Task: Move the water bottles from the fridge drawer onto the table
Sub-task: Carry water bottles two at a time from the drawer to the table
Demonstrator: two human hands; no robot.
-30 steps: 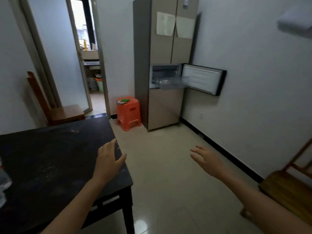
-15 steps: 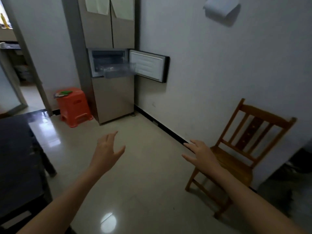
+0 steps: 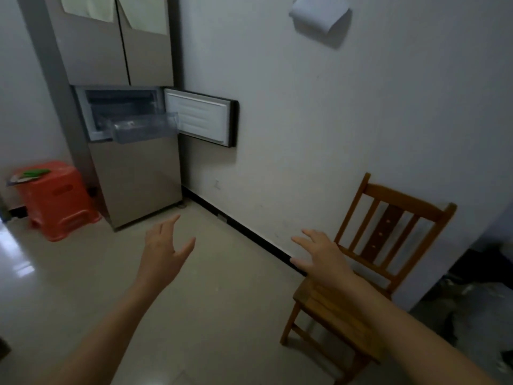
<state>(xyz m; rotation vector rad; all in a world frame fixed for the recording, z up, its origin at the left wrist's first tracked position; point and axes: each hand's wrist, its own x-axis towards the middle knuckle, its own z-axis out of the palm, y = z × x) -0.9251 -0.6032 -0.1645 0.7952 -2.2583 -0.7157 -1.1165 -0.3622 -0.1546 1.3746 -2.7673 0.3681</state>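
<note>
From the head camera I see my left hand (image 3: 163, 251) and right hand (image 3: 322, 257) held out over the floor (image 3: 222, 315), fingers spread and holding nothing, well short of the fridge (image 3: 133, 176), whose clear drawer (image 3: 144, 129) stands pulled out beside its swung-open door (image 3: 200, 118), its contents too blurred to tell

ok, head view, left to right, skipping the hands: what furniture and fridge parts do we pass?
red stool → fridge drawer, pulled out → open fridge door → wooden chair
</note>
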